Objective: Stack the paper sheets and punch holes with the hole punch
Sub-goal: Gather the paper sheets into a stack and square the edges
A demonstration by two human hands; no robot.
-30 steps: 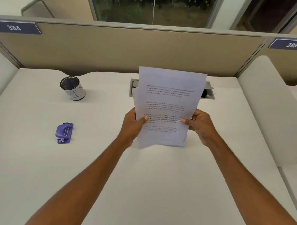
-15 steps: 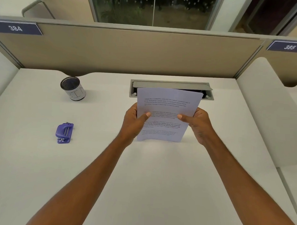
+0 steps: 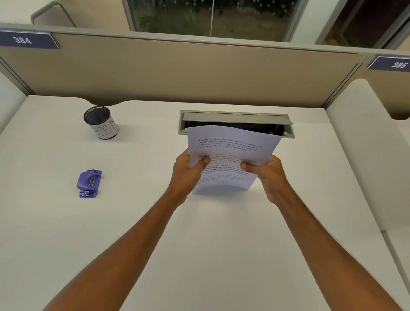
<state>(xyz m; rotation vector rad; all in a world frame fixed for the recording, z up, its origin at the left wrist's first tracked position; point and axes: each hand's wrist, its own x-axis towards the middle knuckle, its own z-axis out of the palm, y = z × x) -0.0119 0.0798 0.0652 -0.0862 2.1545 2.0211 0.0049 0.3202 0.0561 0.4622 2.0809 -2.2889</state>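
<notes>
Both the left hand (image 3: 189, 172) and right hand (image 3: 267, 175) grip the paper sheets (image 3: 232, 156) upright at mid-frame, seemingly squaring them, while the hole punch (image 3: 89, 183) lies untouched at the left.

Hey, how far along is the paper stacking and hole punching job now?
Done: the paper sheets are gathered into one bundle. In hand: the left hand and right hand grip its sides, holding it upright with the lower edge at or near the desk, apparently squaring it. Left: the hole punch lies apart to the left, untouched, so punching has not begun.
</notes>
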